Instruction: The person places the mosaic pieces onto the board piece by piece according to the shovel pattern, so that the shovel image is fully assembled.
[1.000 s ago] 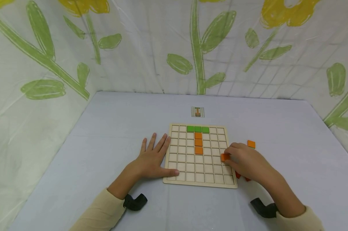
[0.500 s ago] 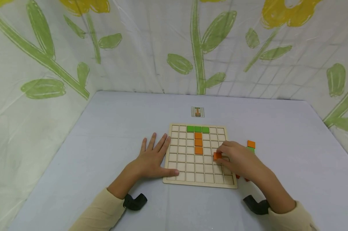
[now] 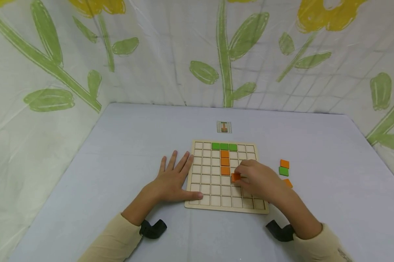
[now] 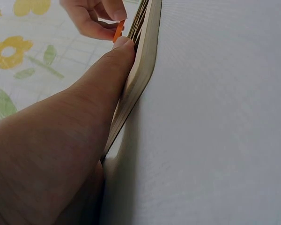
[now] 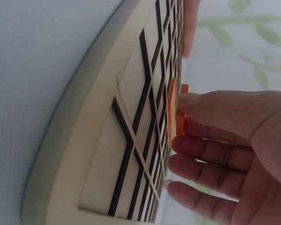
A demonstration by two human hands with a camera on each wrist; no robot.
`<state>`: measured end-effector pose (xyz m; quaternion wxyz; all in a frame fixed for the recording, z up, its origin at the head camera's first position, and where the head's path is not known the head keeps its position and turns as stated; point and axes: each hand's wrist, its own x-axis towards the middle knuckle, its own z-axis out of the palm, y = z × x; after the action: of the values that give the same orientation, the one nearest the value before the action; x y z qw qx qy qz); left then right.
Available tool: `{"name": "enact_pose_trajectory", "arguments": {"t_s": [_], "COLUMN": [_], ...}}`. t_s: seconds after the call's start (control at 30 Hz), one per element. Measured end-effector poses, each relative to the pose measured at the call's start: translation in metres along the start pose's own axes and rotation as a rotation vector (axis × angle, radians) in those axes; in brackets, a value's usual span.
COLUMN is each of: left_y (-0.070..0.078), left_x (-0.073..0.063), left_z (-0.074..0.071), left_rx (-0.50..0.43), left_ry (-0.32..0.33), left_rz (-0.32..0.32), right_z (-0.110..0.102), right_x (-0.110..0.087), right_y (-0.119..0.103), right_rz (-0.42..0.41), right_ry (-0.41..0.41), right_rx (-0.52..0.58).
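A wooden grid board point(image 3: 208, 209) lies on the table, with three green tiles point(image 3: 224, 146) along its top row and three orange tiles point(image 3: 225, 162) in a column beneath. My right hand point(image 3: 260, 180) pinches another orange tile point(image 3: 236, 177) between thumb and fingers, close over the cells just right of that column's lower end. In the right wrist view the pinched tile point(image 5: 181, 112) stands on edge under the thumb. My left hand point(image 3: 172, 182) lies spread at the board's left side, its thumb resting on the lower left cells and its fingertips at the left edge.
A small card point(image 3: 224, 127) with a grid picture lies behind the board. To the right are a loose orange tile point(image 3: 284, 163), a green tile point(image 3: 284, 171) and another orange tile point(image 3: 288, 183), partly behind my right hand. A flower-patterned sheet point(image 3: 151, 54) hangs behind the table.
My right hand has carried the orange tile leftward from the board's right edge to near the orange column. More loose tiles on the right have come into view. My left hand has stayed put.
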<state>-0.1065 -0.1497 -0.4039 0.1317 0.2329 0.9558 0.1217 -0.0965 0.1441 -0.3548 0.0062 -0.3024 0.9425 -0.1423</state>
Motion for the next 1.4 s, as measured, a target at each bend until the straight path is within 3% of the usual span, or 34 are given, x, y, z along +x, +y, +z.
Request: {"name": "enact_pose_trajectory", "arguments": {"t_s": [0.47,0.83,1.23,1.4], "left_y": [0.001,0.009,0.007,0.005], "left_x": [0.001,-0.003,-0.002,-0.002], "left_z": [0.0,-0.01,-0.009,-0.008], "left_rx": [0.009,-0.003,-0.012,-0.003], "left_ry": [-0.013,-0.029,-0.02,-0.017], "left_rz": [-0.013,-0.005,0.0,-0.001], "right_z": [0.011,0.016,0.018,0.019], "right_x": [0.015,0.023,0.037,0.041], "right_y": [-0.02,-0.034,-0.041,-0.046], "right_rz": [-0.034,-0.026,0.024,0.012], "right_ry": [-0.048,-0.035,-0.071,-0.096], "right_rx": [-0.061,-0.071,-0.046,-0.095]}}
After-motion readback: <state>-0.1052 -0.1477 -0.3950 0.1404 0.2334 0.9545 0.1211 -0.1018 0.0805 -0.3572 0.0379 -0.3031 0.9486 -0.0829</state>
